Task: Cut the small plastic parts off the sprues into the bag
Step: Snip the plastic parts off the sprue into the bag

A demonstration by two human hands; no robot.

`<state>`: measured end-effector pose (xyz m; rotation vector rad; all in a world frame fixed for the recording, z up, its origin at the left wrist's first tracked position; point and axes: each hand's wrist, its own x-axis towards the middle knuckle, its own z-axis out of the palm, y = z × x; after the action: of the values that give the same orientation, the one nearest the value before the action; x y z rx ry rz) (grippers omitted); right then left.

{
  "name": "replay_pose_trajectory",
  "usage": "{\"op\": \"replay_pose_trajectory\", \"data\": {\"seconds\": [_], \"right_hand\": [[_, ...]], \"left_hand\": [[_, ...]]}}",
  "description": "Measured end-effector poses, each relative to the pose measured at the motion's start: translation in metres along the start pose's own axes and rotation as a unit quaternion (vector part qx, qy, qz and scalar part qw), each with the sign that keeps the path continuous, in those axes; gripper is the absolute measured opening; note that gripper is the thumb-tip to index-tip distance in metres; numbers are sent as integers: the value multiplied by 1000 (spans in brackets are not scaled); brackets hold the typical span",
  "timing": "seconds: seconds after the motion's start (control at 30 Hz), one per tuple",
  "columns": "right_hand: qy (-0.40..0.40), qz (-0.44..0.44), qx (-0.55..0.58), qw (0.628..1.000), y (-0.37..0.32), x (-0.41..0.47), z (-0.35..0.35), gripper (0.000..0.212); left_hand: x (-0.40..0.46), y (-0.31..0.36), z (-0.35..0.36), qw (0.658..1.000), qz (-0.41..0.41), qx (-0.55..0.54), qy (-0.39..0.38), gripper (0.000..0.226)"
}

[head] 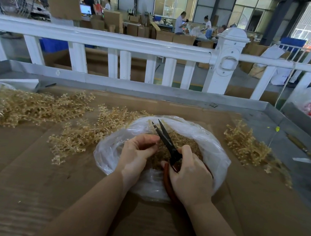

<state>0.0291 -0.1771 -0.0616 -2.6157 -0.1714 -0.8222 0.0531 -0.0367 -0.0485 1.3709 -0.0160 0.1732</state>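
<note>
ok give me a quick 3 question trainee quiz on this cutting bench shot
1. True or false: the scissors have their blades apart.
2. Which hand grips the scissors: A) left hand B) right hand?
3. Fill in: the cut parts lie in a clear plastic ____.

Key: 1 true; 2 B; 3 bag. Uncut sprue piles lie on the cardboard on both sides of it.

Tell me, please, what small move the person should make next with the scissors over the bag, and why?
Probably close the scissors to snip. The right hand grips the red handles with the blades parted above the open clear plastic bag, and the left hand pinches something small at the blades, too hidden to identify. Cut parts already lie in the bag, so a snipped piece should drop among them.
</note>
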Motion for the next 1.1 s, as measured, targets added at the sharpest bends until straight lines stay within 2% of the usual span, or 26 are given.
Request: {"op": "replay_pose_trajectory", "data": {"seconds": [0.13,0.3,0.53,1.1], "right_hand": [[2,2,5,1000,0,0,0,40],[-6,1,6,1000,0,-1,-1,38],[-11,2,7,1000,0,0,-1,38],[-16,4,8,1000,1,-1,-1,41]], "left_hand": [[0,-1,-1,1000,6,18,-7,27],[1,-1,-1,999,-16,-38,5,18],[3,-4,-2,1000,1,2,-5,37],[9,-12,-3,999,13,-44,-15,40]]}}
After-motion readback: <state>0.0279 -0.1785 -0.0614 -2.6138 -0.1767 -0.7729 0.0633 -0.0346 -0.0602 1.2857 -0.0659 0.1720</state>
